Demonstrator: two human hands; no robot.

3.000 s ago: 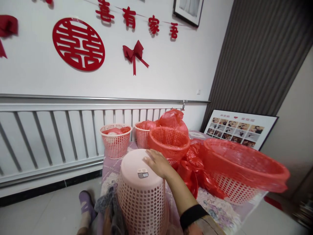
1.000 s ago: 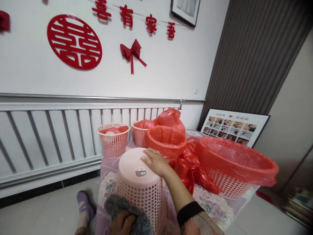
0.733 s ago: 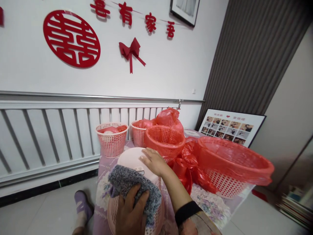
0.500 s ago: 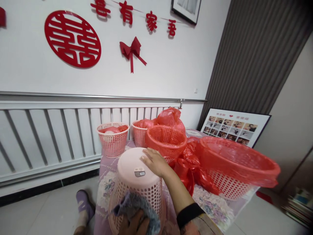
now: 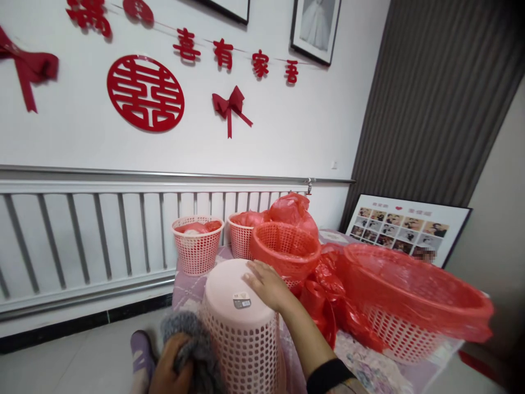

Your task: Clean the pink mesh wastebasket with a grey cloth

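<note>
A pale pink perforated plastic basket (image 5: pixel 246 334) stands upside down on the table in front of me, with a label (image 5: pixel 241 300) on its upturned base. My right hand (image 5: pixel 268 284) rests on the base near its right edge, palm down with the fingers stretched out. To the left of the basket, my left hand (image 5: pixel 176 358) grips a fuzzy grey cloth (image 5: pixel 194 339), bunched between its fingers and close against the basket's side. The basket's rim is mostly hidden below.
Behind stand two pink baskets with red plastic in them (image 5: pixel 197 249) (image 5: pixel 241 238). A red-bag-lined basket (image 5: pixel 287 251) and a larger lined one (image 5: pixel 410 317) stand to the right, red plastic bags (image 5: pixel 324 295) between them. A floral cloth (image 5: pixel 377 361) covers the table; a radiator (image 5: pixel 90 241) runs along the wall.
My left hand has moved the cloth from the front of the basket to its left side. My right hand stays on the base. The view has shifted, showing more of the wall.
</note>
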